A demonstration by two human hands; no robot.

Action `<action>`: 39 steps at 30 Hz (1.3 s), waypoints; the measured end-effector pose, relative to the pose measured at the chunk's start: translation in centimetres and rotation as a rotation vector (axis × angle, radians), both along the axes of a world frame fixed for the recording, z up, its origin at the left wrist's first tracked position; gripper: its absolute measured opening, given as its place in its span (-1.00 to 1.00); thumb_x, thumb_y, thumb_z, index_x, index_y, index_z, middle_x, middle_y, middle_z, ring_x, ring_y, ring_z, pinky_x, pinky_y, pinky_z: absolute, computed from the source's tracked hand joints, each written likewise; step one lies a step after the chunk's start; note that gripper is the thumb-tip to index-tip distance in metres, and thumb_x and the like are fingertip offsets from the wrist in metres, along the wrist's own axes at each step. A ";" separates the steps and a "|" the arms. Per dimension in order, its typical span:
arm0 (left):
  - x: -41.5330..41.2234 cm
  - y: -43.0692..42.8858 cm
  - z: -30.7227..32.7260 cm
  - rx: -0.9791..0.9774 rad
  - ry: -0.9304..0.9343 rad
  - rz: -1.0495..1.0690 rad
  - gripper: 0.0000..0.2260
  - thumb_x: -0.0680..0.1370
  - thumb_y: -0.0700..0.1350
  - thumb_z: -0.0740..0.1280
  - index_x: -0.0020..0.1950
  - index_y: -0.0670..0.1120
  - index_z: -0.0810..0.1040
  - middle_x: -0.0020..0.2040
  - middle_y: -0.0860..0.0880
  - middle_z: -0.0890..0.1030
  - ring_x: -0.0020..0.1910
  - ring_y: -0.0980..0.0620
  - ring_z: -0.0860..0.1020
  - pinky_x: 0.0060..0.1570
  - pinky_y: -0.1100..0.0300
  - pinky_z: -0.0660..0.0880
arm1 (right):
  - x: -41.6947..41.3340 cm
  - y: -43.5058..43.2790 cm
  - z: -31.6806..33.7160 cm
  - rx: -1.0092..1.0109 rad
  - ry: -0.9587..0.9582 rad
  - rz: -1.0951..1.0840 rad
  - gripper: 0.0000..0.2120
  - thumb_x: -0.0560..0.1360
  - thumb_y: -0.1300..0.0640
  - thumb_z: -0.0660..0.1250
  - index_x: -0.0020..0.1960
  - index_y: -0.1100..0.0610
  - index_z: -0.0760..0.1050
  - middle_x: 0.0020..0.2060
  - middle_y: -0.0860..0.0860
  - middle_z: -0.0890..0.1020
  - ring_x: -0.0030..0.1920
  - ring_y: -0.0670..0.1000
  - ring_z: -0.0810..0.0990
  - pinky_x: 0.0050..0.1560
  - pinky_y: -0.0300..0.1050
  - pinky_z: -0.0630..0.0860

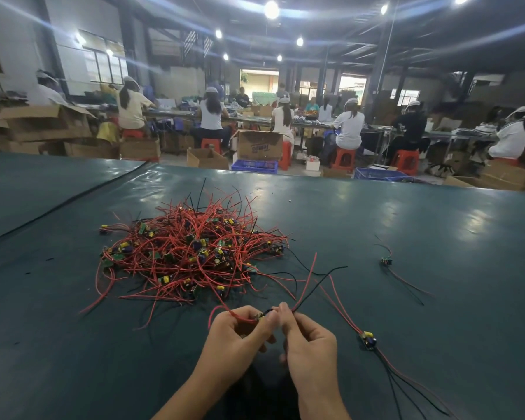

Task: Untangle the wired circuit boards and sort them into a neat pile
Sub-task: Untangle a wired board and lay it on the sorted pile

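Head view showed both hands held close together above the near part of the dark green surface (406, 225). The left hand (240, 333) had its fingers curled. Its grip was narrow and pinched a small circuit board (263, 315) together with a red wire that looped out to the left of the thumb. Most of this board was hidden by the fingertips. The right hand (309, 341) was just beside the left one, and the fingertips of the two hands were almost touching. Its grip was narrow too and pinched the wires on the other side of the same board. From this pinch one red wire and one black wire rose up and away to the right.

Beyond the hands, a little to the left, lay the tangled heap (194, 253) of red and black wires, with many small boards with yellow and blue parts mixed in it. A loose board (368, 339) with a yellow part lay on the surface just right of the right hand, and its wires ran both toward the heap and toward the near edge. A second loose board (386, 261) lay farther to the right, well apart from the first.

A black cable (73, 201) crossed the far left of the surface. Behind the surface, people sat on red stools (344, 159) at long tables, among cardboard boxes (259, 145) and blue crates (254, 166).
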State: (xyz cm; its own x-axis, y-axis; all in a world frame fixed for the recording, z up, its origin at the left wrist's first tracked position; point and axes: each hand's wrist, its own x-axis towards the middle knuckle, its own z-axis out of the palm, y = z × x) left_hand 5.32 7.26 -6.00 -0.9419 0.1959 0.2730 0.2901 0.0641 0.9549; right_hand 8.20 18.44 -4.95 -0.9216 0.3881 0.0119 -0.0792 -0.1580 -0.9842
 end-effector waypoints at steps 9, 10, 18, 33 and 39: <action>0.1 0.5 0.1 0.076 -0.044 0.062 -0.63 0.34 0.14 0.40 -0.42 -0.16 0.56 -0.51 -0.07 0.56 -0.50 0.11 0.49 -0.41 0.34 0.41 | -0.7 1.1 0.1 -0.178 -0.140 -0.016 -0.78 0.52 0.10 0.38 -0.25 0.05 0.72 -0.52 0.04 0.43 -0.52 -0.03 0.36 -0.45 -0.17 0.35; 0.1 0.5 0.2 0.083 -0.045 0.056 -0.62 0.35 0.13 0.41 -0.42 -0.18 0.56 -0.52 -0.08 0.54 -0.51 0.10 0.48 -0.42 0.33 0.41 | -0.8 1.4 0.2 -0.205 -0.141 -0.039 -0.80 0.51 0.10 0.38 -0.24 0.04 0.72 -0.51 0.03 0.39 -0.52 -0.04 0.33 -0.47 -0.19 0.31; -0.1 0.1 0.8 0.087 -0.030 0.048 -0.67 0.38 0.07 0.39 -0.50 -0.09 0.51 -0.55 -0.11 0.41 -0.54 0.03 0.33 -0.47 0.25 0.29 | -1.1 4.7 1.6 -0.404 -0.074 -0.184 -0.83 0.53 0.19 0.35 -0.17 0.19 0.67 -0.42 -0.05 0.39 -0.53 -0.12 0.23 -0.63 -0.31 0.15; -0.9 -0.9 0.8 0.293 -0.066 0.126 -0.61 0.49 -0.20 0.36 -0.55 -0.04 0.41 -0.55 0.01 0.40 -0.54 0.13 0.32 -0.52 0.34 0.29 | -0.8 2.6 0.5 -0.225 0.120 -0.195 -0.86 0.48 0.07 0.40 -0.15 0.10 0.70 -0.21 0.02 0.71 -0.58 -0.13 0.35 -0.63 -0.29 0.24; -0.4 -0.4 0.5 0.161 -0.028 0.000 -0.70 0.36 0.08 0.40 -0.42 -0.11 0.53 -0.52 -0.06 0.48 -0.52 0.05 0.41 -0.48 0.27 0.36 | 0.1 -0.9 -0.3 -0.055 0.103 0.039 -0.84 0.40 0.05 0.41 -0.32 0.03 0.71 -0.54 -0.07 0.56 -0.53 -0.21 0.46 -0.48 -0.38 0.38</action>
